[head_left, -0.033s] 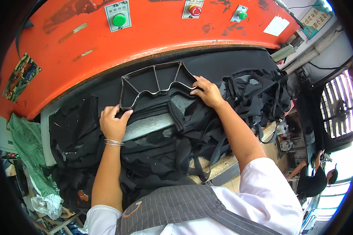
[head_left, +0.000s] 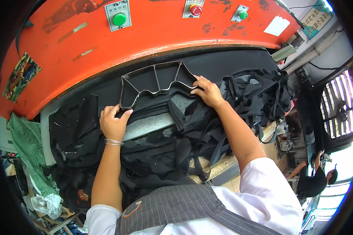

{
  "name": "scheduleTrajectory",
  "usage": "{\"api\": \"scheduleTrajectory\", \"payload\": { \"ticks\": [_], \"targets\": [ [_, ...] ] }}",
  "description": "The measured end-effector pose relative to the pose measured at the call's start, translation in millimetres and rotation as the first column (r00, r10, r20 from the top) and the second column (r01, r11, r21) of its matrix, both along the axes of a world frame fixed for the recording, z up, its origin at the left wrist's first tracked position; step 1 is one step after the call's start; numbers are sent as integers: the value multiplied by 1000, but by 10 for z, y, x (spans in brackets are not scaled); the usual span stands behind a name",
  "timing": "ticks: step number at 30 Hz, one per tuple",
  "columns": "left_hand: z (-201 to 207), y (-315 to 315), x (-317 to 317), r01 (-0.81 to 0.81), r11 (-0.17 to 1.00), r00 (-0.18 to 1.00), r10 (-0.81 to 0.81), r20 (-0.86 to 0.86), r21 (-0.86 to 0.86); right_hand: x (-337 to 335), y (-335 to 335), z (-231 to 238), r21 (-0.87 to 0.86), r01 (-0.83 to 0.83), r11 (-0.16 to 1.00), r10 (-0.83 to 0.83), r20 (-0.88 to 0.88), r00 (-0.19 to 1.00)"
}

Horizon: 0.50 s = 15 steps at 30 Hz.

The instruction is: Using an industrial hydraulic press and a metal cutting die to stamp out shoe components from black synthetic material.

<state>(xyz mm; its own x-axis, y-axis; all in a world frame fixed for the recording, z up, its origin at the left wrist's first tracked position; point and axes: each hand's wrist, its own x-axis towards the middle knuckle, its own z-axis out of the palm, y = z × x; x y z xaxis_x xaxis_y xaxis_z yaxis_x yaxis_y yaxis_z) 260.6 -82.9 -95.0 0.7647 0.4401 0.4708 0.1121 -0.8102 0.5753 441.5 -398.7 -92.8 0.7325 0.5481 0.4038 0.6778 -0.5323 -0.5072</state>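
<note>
A steel-rule cutting die (head_left: 157, 77), a metal frame with a wavy near edge and inner cross struts, lies on black ribbed fabric (head_left: 143, 83) under the orange machine. My left hand (head_left: 114, 120) pinches its near left corner between thumb and fingers. At the right end, my right hand (head_left: 208, 93) is closed on the die's edge, its fingertips partly hidden behind the metal. Black fabric offcuts (head_left: 202, 129) lie in front of the die, with a strip of grey table surface (head_left: 149, 126) showing between them.
The orange machine beam (head_left: 153, 33) spans the far side, carrying a green button (head_left: 119, 19), a red button (head_left: 195, 10) and a smaller green one. Tangled black scraps (head_left: 259, 94) are heaped at right. A green sack (head_left: 29, 152) stands at left. Another person (head_left: 313, 180) works far right.
</note>
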Motion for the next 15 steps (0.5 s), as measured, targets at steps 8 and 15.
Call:
{"api": "scheduleTrajectory", "payload": {
  "ticks": [8, 15],
  "targets": [
    [-32, 21, 10, -21, 999, 999, 19, 43, 44, 51, 34, -2, 26, -40, 999, 38, 58, 998],
    [-47, 4, 14, -23, 997, 998, 18, 61, 72, 0, 46, 55, -3, -33, 999, 33, 66, 997]
  ]
}}
